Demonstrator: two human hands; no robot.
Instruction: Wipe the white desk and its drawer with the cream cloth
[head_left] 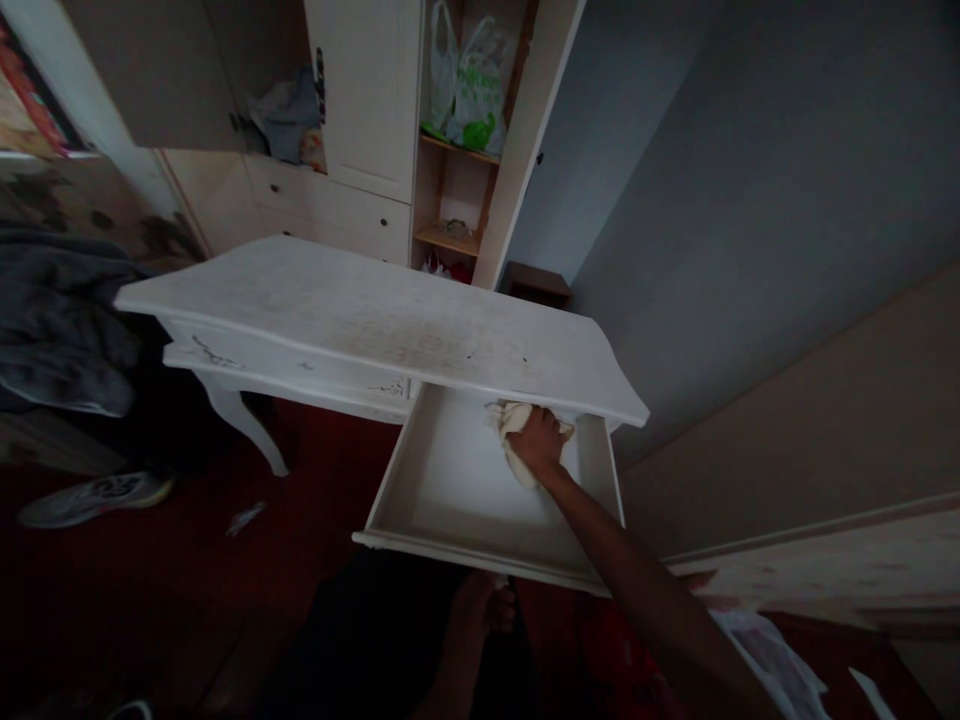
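A white desk (360,310) stands in front of me with its right-hand drawer (450,500) pulled out. My right hand (536,440) reaches into the drawer's far right corner and presses a cream cloth (510,418) against the inside, fingers closed over it. My left hand (487,605) sits low under the drawer's front edge in shadow, fingers curled at the front lip; what they grip is too dark to make out.
A white wardrobe (367,100) with open shelves and plastic bags (469,90) stands behind the desk. Dark clothes (60,320) lie piled at left, a sneaker (97,495) on the red floor. A grey wall (750,200) is on the right.
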